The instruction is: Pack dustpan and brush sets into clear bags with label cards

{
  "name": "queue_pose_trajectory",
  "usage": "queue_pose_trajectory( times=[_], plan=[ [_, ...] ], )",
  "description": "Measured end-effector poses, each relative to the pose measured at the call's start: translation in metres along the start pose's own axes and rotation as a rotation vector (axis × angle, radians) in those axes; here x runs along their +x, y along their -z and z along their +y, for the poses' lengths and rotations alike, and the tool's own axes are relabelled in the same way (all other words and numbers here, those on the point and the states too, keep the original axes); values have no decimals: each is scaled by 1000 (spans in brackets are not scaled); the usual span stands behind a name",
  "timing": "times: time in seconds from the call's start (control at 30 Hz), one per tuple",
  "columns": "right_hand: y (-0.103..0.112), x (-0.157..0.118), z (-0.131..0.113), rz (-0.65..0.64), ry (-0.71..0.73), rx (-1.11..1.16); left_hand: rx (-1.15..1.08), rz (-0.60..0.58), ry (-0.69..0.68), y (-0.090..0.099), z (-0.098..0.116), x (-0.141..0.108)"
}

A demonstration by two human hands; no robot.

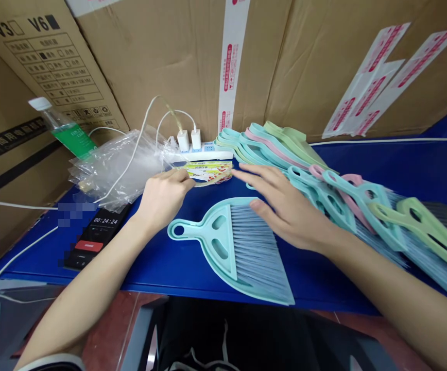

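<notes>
On the blue table a light-blue dustpan [211, 257] lies flat, its looped handle to the left. Nested in it is a small brush [256, 252] with grey-blue bristles. Beyond them sits a stack of yellow, white and red printed labels [211, 167]. My left hand [165, 196] is at the stack's left end, fingers curled and pinching the edge of a label; the fingertips are partly hidden. My right hand [285, 206] holds nothing. Its fingers stretch left, the tips close to the stack's right end, the palm above the bristles' right side.
Nested dustpans [277, 147] and several brushes [362, 201] in blue, pink and green lie to the right. Behind the labels is a power strip [208, 154] with chargers. Clear plastic bags [119, 159], a bottle [69, 131] and a phone [96, 234] are left. Cardboard boxes [169, 56] stand behind.
</notes>
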State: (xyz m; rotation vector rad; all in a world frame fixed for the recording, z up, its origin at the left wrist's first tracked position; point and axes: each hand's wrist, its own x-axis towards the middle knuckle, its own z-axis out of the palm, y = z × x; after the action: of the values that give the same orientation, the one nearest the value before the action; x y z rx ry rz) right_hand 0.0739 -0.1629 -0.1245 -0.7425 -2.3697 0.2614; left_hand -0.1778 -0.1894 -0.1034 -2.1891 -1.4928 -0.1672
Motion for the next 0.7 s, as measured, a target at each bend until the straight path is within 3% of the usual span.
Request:
queue_pose_trajectory(
  times=[0.13,0.3,0.4,0.53,0.7],
  plan=[
    [4,4,4,55,-133,47,-251,327,-130,-9,2,-3],
    [-1,4,5,-152,-265,395,-523,519,-214,-12,13,-2],
    [-7,4,2,-242,-294,649,-570,550,-223,-11,17,-2],
    [-11,3,0,-309,-323,922,-624,496,-274,-12,19,-3],
    [0,3,-1,-394,-342,859,-551,382,-326,-12,19,-4]
  ],
)
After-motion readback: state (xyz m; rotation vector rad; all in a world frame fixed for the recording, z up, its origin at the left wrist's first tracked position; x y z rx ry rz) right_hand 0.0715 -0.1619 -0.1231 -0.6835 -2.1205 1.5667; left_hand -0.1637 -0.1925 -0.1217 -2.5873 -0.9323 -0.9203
